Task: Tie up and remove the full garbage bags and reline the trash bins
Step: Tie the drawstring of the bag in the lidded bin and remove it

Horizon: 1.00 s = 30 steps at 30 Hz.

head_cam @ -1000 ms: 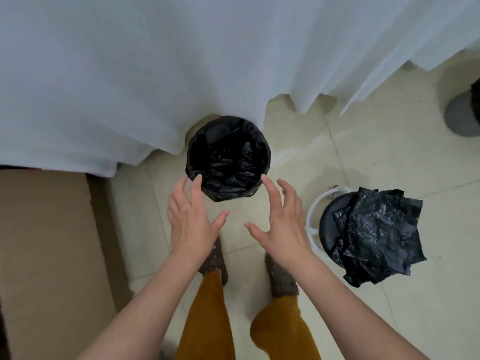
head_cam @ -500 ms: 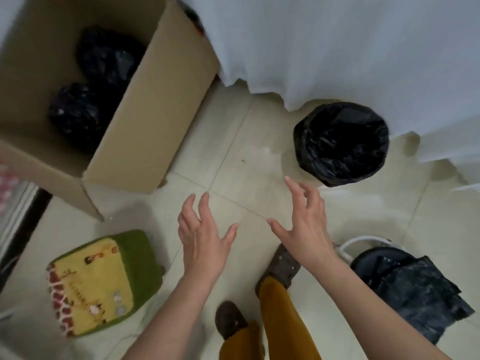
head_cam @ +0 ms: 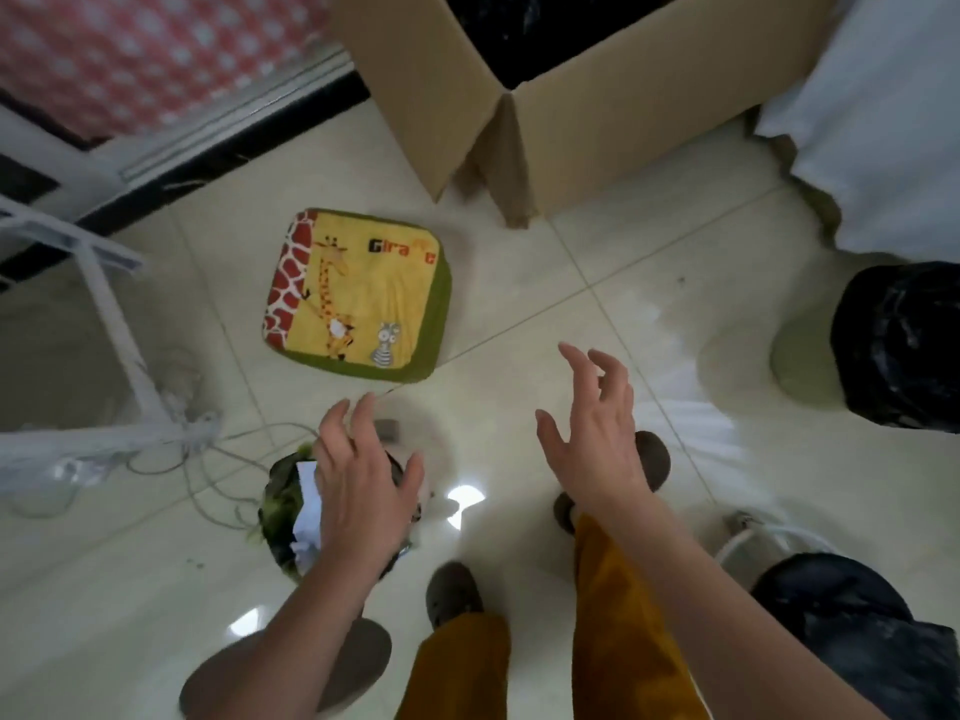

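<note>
A small full trash bin [head_cam: 283, 506] with green and white waste stands on the floor at lower left, partly hidden under my left hand [head_cam: 358, 485], which hovers over it with fingers spread. My right hand [head_cam: 597, 439] is open in the air to its right, holding nothing. A relined bin with a black bag [head_cam: 904, 345] stands at the right edge. A cardboard box [head_cam: 597, 116] at the top holds black bags [head_cam: 524, 33]. Loose black bags [head_cam: 852, 626] lie on a stool at bottom right.
A yellow and green giraffe cushion [head_cam: 358, 296] lies on the tile floor in the middle. A white frame [head_cam: 109, 298] and tangled cables [head_cam: 208, 459] are at left. White curtain [head_cam: 883, 122] hangs at upper right. My feet in brown slippers [head_cam: 452, 595] are below.
The view has swung left, away from the relined bin; the cushion and a full bin have come into view. My left hand now hovers over that full bin. Both hands stay open.
</note>
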Each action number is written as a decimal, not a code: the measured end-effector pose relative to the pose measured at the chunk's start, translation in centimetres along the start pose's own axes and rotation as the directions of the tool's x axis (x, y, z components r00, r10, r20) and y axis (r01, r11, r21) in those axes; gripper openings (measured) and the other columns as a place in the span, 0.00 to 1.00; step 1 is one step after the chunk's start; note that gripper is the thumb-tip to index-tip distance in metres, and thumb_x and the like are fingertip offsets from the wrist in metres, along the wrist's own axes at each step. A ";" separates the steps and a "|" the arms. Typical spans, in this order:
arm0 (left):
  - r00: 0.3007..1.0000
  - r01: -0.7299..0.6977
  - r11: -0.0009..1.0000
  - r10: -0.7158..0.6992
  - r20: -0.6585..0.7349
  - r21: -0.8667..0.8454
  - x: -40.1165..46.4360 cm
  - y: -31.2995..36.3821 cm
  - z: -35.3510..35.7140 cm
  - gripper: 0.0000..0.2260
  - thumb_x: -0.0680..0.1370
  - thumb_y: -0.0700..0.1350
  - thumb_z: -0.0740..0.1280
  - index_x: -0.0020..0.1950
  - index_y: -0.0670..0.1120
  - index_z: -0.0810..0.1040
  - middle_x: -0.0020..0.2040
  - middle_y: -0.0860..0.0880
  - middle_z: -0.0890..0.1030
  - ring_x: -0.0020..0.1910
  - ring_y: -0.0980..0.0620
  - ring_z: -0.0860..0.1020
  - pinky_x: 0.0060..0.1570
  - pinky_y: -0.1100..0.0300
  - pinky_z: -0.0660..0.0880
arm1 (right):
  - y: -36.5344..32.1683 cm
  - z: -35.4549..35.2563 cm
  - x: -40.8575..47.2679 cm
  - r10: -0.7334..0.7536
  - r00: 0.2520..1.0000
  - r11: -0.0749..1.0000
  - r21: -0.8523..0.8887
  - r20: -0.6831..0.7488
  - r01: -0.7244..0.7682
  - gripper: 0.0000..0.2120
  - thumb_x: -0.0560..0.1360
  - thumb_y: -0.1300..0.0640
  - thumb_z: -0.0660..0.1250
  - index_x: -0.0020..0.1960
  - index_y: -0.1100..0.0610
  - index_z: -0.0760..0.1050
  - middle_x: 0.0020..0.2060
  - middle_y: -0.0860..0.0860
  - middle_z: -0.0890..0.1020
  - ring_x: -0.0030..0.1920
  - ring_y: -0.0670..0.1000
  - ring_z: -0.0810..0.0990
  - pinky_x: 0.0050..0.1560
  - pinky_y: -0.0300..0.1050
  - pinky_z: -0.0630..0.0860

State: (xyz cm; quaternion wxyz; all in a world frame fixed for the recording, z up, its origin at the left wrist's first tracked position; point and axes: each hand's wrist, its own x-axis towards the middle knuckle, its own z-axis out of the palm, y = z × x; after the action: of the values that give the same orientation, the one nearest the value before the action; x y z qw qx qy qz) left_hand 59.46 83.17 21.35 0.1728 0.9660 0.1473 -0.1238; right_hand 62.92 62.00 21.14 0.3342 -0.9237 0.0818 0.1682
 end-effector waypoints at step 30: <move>0.900 0.434 0.866 -0.406 0.158 -0.248 -3.8 -23.1 4.5 0.29 0.78 0.43 0.66 0.76 0.45 0.56 0.70 0.42 0.58 0.68 0.40 0.61 0.62 0.48 0.66 | -3.0 21.6 -9.3 0.026 0.958 0.998 -0.063 0.287 -0.008 0.29 0.78 0.59 0.64 0.75 0.50 0.56 0.68 0.55 0.60 0.67 0.58 0.65 0.63 0.49 0.68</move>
State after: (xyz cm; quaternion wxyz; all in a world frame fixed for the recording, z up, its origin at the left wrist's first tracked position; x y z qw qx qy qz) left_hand 47.53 101.26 11.51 0.2825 0.8693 0.3610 -0.1849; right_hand 49.49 78.60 10.76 0.3126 -0.8985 0.0349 0.3061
